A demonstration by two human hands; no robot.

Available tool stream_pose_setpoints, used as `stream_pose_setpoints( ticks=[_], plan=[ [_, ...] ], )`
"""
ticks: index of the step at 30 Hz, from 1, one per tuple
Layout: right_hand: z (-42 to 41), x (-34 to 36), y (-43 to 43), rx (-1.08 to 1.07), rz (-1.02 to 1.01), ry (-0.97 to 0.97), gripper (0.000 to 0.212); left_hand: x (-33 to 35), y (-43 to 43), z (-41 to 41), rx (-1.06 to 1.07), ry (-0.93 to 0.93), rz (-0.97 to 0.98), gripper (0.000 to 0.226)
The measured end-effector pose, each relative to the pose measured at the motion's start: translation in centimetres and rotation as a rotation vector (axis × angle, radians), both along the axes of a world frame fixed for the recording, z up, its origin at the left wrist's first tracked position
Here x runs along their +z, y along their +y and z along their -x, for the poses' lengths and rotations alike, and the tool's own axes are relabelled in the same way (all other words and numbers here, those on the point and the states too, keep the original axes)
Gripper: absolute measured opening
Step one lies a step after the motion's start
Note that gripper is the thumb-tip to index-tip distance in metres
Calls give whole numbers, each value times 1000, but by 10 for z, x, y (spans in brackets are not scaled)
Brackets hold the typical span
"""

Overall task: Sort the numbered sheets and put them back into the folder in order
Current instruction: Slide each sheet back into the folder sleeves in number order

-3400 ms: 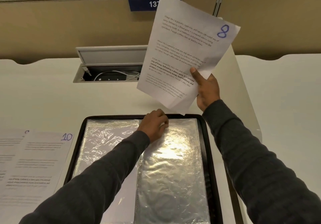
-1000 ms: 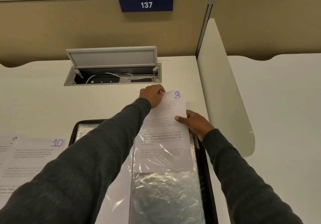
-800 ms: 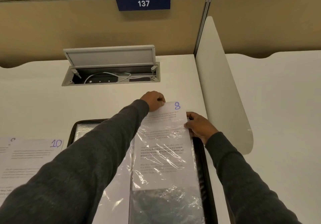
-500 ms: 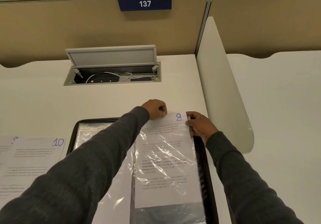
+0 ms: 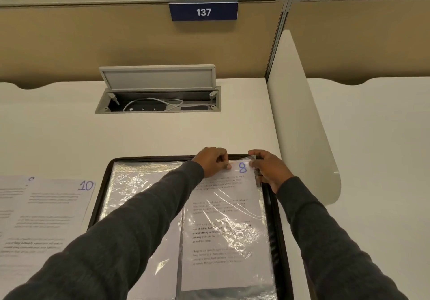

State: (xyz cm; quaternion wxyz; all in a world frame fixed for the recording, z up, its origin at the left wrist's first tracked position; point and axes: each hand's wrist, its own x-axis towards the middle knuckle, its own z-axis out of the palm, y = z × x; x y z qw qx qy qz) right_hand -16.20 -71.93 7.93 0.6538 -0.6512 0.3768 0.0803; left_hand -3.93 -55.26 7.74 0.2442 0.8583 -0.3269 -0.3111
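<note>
A black folder [image 5: 103, 197] with clear plastic sleeves lies open on the desk in front of me. The sheet numbered 8 [image 5: 223, 234] sits almost wholly inside the right-hand sleeve, only its top edge near the opening. My left hand [image 5: 213, 161] pinches the sheet's top left corner. My right hand [image 5: 267, 169] pinches the sleeve's top right corner beside the blue 8. The sheet numbered 10 [image 5: 53, 209] lies flat on the desk left of the folder, over another sheet [image 5: 11, 188] whose number is partly cut off.
A cable box [image 5: 158, 100] with its lid raised is sunk into the desk beyond the folder. A white divider panel [image 5: 302, 122] stands right of the folder. A beige partition with a sign reading 137 [image 5: 203, 11] closes the back.
Sheet 8 came down from the air in my right hand and slid into the right sleeve. Both hands followed it toward me to the sleeve's top edge.
</note>
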Motion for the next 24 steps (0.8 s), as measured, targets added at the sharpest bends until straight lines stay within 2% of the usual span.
stream_pose_setpoints(
  ticks=[4,10,14,17,19,22,24],
  plan=[
    [10,7,4,36,-73,2,21,5,5,3,10,-2,16,18],
    [38,8,13,173,-89,120,36,5,18,7,122,14,111,20],
    [58,10,23,316,-85,172,35,2,31,14,279,8,209,15],
    [65,21,38,381,-60,132,29,1,49,20,374,-149,265,31],
    [63,35,54,390,-17,100,27,14,66,29,442,-170,342,39],
    [53,63,89,321,-117,-25,28,41,99,43,556,69,386,45],
    [45,79,118,279,-216,-131,34,60,129,52,610,303,414,60]
  ],
)
